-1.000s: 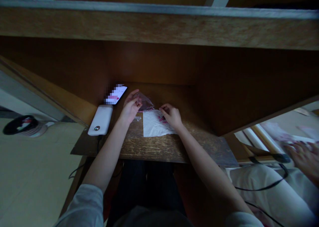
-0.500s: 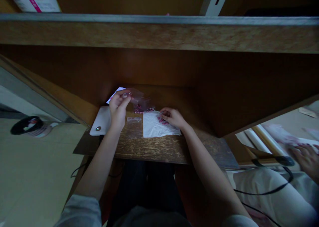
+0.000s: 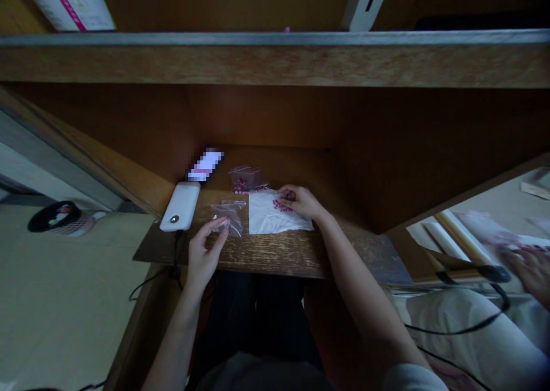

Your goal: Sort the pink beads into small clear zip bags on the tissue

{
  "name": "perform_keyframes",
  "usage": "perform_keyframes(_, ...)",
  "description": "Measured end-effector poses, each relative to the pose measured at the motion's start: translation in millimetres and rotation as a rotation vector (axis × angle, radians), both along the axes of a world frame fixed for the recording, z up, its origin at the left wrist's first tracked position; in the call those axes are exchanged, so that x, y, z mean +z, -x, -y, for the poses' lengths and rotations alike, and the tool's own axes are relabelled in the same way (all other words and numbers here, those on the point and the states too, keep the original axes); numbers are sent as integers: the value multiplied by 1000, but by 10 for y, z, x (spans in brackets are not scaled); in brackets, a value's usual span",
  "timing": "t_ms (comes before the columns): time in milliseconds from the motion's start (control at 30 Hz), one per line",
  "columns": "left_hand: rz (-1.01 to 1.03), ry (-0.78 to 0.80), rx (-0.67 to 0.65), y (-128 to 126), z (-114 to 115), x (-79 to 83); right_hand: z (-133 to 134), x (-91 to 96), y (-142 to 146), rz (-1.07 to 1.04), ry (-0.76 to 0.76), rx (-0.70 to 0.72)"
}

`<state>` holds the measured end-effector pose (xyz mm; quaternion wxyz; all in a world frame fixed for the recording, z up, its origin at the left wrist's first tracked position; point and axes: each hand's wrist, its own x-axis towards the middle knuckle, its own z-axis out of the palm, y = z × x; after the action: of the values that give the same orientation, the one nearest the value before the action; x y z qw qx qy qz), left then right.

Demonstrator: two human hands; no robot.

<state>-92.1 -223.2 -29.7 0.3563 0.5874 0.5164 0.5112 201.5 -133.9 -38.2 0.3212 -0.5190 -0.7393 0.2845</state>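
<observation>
- Fingers [image 3: 208,228] of the left hand [image 3: 203,259] nearly meet, thumb and forefinger pinching a small clear plastic bag [image 3: 234,224]; it is held over the table's left part, just beside the sheet;
- on the right hand [image 3: 306,202] they curl downward, tips close together at the beads; whether one is gripped I cannot tell;
- small round pinkish-red beads [image 3: 280,207] lie loosely clustered on a creased white square sheet [image 3: 264,220], partly covered by the right hand;
- the sheet lies flat on the worn dark-brown wooden table [image 3: 275,256];
- a clear zip bag of pinkish-red beads [image 3: 246,180] sits just behind the sheet's far left corner;
- a white oblong power bank [image 3: 180,206], black cable [image 3: 177,245] attached, lies left, near a lit phone [image 3: 205,168];
- a co-worker's blurred hand [image 3: 533,273] shows far right.
</observation>
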Motion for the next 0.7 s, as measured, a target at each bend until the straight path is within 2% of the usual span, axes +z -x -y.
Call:
perform_keyframes(133, 18, 6, -29, 32, 1, 48, 3, 0, 17, 4, -19, -12)
perform_keyframes(300, 10, 9, -64, 8, -135, 41, 6, 14, 53, 34, -81, -61)
perform_keyframes(367, -98, 11, -100, 10, -187, 12, 25, 43, 83, 74, -118, -88)
perform_keyframes(433, -293, -29, -87, 22, -203, -3, 57, 82, 128, 120, -157, -113)
perform_keyframes(600, -767, -280, 141, 17, -134, 46, 147, 169, 271, 214, -270, -102)
perform_keyframes(700, -921, -326, 93, -48, -130, 74, 176, 196, 324, 234, -290, -83)
